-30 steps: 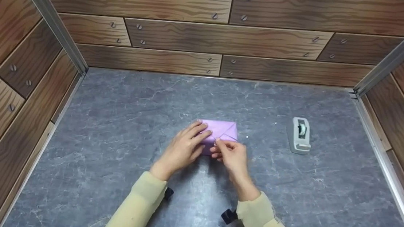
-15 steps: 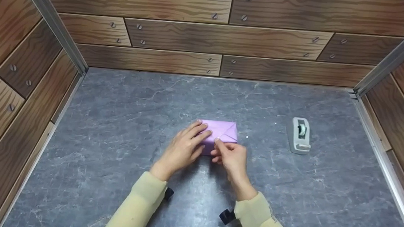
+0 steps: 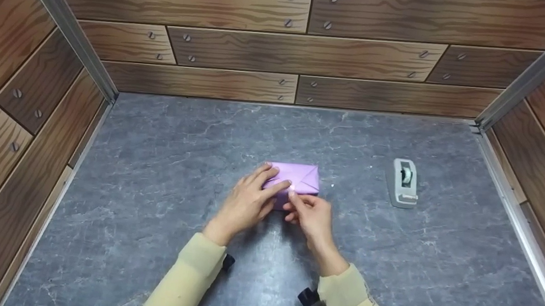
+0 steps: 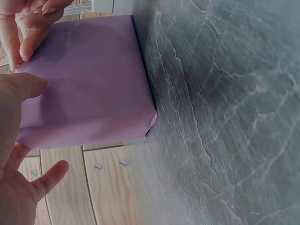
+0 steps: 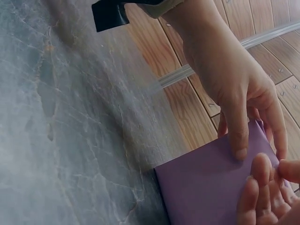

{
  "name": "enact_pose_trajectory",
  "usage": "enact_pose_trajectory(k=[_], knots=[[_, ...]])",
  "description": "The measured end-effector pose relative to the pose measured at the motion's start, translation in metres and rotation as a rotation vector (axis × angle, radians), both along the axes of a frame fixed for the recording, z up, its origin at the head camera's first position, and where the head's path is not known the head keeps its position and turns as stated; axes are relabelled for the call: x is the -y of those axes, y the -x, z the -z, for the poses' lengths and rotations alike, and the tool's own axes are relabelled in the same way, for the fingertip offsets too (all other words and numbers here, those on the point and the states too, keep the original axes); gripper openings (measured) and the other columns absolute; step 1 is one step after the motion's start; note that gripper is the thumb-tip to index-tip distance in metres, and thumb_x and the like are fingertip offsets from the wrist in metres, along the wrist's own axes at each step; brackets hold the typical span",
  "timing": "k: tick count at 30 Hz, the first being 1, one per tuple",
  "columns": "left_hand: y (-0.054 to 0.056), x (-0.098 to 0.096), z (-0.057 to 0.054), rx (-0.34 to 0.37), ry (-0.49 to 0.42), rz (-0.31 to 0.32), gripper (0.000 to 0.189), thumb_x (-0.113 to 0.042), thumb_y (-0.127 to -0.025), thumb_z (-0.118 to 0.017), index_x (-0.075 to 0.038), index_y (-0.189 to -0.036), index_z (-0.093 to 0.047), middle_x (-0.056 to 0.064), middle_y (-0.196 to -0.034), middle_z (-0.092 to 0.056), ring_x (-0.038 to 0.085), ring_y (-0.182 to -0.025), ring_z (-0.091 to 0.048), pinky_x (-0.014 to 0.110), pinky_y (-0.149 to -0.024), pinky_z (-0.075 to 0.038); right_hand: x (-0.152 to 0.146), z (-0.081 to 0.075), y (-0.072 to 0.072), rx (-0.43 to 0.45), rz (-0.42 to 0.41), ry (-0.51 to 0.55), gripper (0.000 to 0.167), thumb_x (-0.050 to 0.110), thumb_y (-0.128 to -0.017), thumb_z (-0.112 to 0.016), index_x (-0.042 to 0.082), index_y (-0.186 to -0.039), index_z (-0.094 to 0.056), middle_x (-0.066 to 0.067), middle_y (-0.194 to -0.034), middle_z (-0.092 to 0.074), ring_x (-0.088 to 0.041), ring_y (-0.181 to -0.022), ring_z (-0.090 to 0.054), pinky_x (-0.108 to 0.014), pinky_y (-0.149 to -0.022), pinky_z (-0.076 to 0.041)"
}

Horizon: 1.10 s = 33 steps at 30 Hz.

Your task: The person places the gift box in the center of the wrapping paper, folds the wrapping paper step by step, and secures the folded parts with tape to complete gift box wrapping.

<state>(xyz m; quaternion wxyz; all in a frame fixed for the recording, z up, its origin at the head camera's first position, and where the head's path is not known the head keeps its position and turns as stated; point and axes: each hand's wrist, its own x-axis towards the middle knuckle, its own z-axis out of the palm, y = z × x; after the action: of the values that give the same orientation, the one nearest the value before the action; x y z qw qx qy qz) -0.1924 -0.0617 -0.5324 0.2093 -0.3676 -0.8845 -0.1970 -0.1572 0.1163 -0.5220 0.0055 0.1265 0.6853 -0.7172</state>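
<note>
A small box wrapped in purple paper [image 3: 295, 173] lies on the grey marbled table, its folded flap crossing the top. My left hand [image 3: 249, 198] holds it from the left, fingers over the top and thumb [image 4: 33, 86] on the near side. Its forefinger presses by the flap's tip. There a small shiny piece of clear tape [image 3: 292, 188] shows. At the near top edge, my right hand [image 3: 314, 216] pinches the tape's end between thumb and forefinger. The other right fingers [image 5: 260, 197] curl loosely in front of the box's near face.
A grey tape dispenser [image 3: 404, 183] with a roll stands to the right of the box. A tiny white scrap [image 3: 332, 185] lies between them. Wood-patterned walls [image 3: 242, 49] and metal rails enclose the table at the back and sides.
My left forefinger has slid right along the top to the flap's tip. The right thumb and forefinger have drawn slightly down toward the near edge. The box stays in place.
</note>
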Motion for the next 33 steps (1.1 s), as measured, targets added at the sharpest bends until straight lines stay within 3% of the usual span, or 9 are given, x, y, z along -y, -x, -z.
enact_pose_trajectory(k=[7,13,16,19,23,29,33], knots=[[-0.001,-0.002,-0.002,0.014,0.015,-0.028,0.046,-0.018,-0.092,-0.068,-0.028,-0.135,-0.058,0.007,-0.141,-0.051,0.026,-0.140,-0.035,0.054,-0.095,-0.045,-0.001,-0.009,-0.008,-0.025,-0.029,0.001,0.024,0.008,-0.094,-0.065,-0.016,-0.098,-0.067,-0.016,-0.074,-0.070,-0.013,-0.049,-0.061,-0.028,-0.051,-0.053],[-0.002,-0.002,0.000,0.013,-0.003,-0.018,0.046,-0.016,-0.090,-0.068,-0.027,-0.134,-0.059,0.007,-0.140,-0.051,0.026,-0.140,-0.035,0.053,-0.094,-0.046,-0.002,0.003,-0.003,-0.032,-0.006,-0.058,0.026,0.013,-0.093,-0.069,-0.013,-0.095,-0.069,-0.015,-0.071,-0.070,-0.013,-0.045,-0.060,-0.031,-0.049,-0.055],[-0.002,-0.002,0.000,0.033,-0.020,-0.012,0.047,-0.016,-0.090,-0.069,-0.026,-0.134,-0.060,0.007,-0.141,-0.051,0.025,-0.140,-0.035,0.052,-0.097,-0.044,-0.004,0.002,0.000,-0.084,-0.021,-0.168,0.026,0.014,-0.093,-0.069,-0.011,-0.091,-0.071,-0.013,-0.067,-0.069,-0.015,-0.045,-0.061,-0.029,-0.048,-0.054],[-0.001,-0.002,-0.001,0.060,-0.025,-0.013,0.047,-0.016,-0.089,-0.069,-0.026,-0.135,-0.060,0.007,-0.142,-0.050,0.025,-0.140,-0.034,0.051,-0.100,-0.042,-0.008,0.000,0.002,-0.124,-0.044,-0.392,0.030,0.023,-0.094,-0.069,-0.003,-0.081,-0.074,-0.005,-0.062,-0.068,-0.015,-0.046,-0.062,-0.026,-0.045,-0.050],[0.000,-0.001,-0.003,0.070,-0.027,-0.014,0.048,-0.015,-0.089,-0.069,-0.025,-0.135,-0.060,0.008,-0.141,-0.051,0.027,-0.140,-0.036,0.052,-0.101,-0.042,-0.015,-0.001,0.003,-0.101,-0.064,-0.641,0.041,0.041,-0.092,-0.068,0.007,-0.069,-0.075,0.003,-0.057,-0.065,-0.012,-0.049,-0.062,-0.026,-0.046,-0.047],[0.000,-0.001,-0.003,0.050,-0.027,-0.012,0.050,-0.014,-0.088,-0.071,-0.024,-0.135,-0.060,0.008,-0.140,-0.052,0.029,-0.139,-0.037,0.054,-0.100,-0.042,-0.022,-0.002,0.003,-0.105,-0.090,-0.749,0.043,0.048,-0.089,-0.069,0.010,-0.070,-0.075,-0.001,-0.062,-0.068,-0.010,-0.050,-0.060,-0.030,-0.049,-0.047],[0.000,0.001,-0.002,0.066,-0.042,-0.003,0.051,-0.015,-0.088,-0.071,-0.021,-0.137,-0.058,0.008,-0.142,-0.051,0.028,-0.139,-0.036,0.053,-0.101,-0.041,-0.026,-0.003,0.004,-0.143,-0.118,-0.836,0.035,0.041,-0.090,-0.071,0.012,-0.072,-0.075,0.003,-0.061,-0.066,-0.010,-0.051,-0.058,-0.031,-0.049,-0.046]])
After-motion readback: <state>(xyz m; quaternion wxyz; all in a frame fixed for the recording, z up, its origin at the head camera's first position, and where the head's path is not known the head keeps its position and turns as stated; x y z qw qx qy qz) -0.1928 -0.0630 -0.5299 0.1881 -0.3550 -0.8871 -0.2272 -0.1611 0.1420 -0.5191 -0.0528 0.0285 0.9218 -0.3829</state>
